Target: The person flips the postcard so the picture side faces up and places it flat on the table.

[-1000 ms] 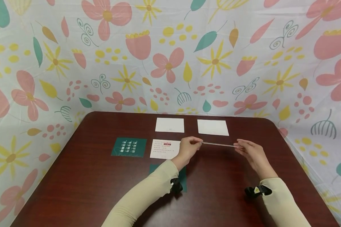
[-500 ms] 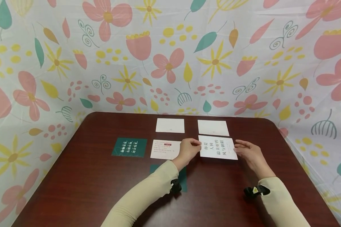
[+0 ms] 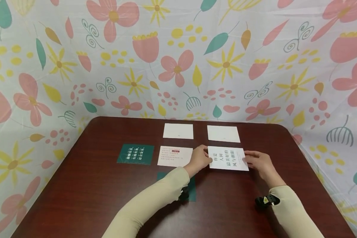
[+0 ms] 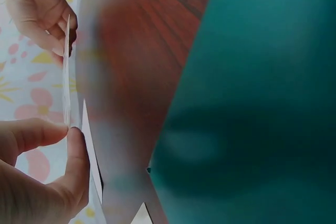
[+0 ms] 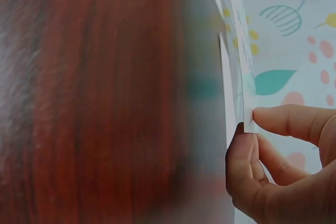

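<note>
A white card (image 3: pixel 228 158) with dark printed characters is held between both hands, just right of the table's middle. My left hand (image 3: pixel 198 159) pinches its left edge between thumb and finger. At the opposite edge, my right hand (image 3: pixel 261 164) pinches it too. Both wrist views show the card edge-on, off the tabletop; whether it is one card or a thin stack, I cannot tell. Beside my left hand lies a cream card (image 3: pixel 173 156) with red print. Under my left forearm a green card (image 3: pixel 191 190) lies partly hidden.
Two white cards, a left one (image 3: pixel 178 131) and a right one (image 3: pixel 223 134), lie near the back edge of the dark wooden table (image 3: pixel 86 191). A green card with white characters (image 3: pixel 135 154) lies farther left. A floral cloth (image 3: pixel 178 79) hangs behind the table.
The held card was edge-on to the head view one second ago; it has tipped so its printed face shows. Since half a second ago, it and both hands have shifted slightly toward the person.
</note>
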Available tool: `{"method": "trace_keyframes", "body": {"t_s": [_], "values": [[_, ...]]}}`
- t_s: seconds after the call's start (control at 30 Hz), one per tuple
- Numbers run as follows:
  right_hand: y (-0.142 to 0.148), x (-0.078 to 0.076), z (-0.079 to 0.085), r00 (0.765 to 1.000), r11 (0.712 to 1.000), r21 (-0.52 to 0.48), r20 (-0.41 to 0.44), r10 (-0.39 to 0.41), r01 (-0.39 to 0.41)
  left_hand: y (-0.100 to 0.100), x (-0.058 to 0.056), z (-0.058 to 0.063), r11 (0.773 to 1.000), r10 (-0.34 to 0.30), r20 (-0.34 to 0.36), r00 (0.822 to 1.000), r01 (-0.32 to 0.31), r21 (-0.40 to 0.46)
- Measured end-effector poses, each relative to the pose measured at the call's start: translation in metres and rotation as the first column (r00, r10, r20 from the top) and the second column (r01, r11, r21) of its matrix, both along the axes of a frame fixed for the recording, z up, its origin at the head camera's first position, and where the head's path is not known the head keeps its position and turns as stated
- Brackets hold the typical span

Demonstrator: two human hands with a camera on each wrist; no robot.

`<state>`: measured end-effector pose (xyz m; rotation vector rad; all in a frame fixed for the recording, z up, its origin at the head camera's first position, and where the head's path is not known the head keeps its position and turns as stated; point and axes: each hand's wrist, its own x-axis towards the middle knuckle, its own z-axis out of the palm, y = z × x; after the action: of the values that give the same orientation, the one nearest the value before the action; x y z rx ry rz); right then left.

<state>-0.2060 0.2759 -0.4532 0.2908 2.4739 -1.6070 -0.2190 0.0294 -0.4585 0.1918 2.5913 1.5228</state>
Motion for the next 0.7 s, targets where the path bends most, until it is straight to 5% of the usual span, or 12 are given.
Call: {"method": "trace_keyframes", "body": {"t_s": [0.2,0.4,0.7], "values": [[0.001,-0.003,-0.006,1.000,0.999,0.043,0.010,-0.008,0.008,0.006,-0.002,-0.004,0.992,-0.042,-0.002,0.999,0.042,-0.116],[-0.003,-0.004,-0.008,1.000,0.989,0.148,0.020,-0.014,0.011,0.012,-0.005,-0.007,0.956,-0.063,-0.015,0.998,0.056,-0.286],[-0.005,-0.006,-0.009,1.000,0.959,0.284,0.000,-0.024,0.023,0.015,-0.007,-0.007,0.950,-0.068,-0.017,0.998,0.060,-0.305]]}}
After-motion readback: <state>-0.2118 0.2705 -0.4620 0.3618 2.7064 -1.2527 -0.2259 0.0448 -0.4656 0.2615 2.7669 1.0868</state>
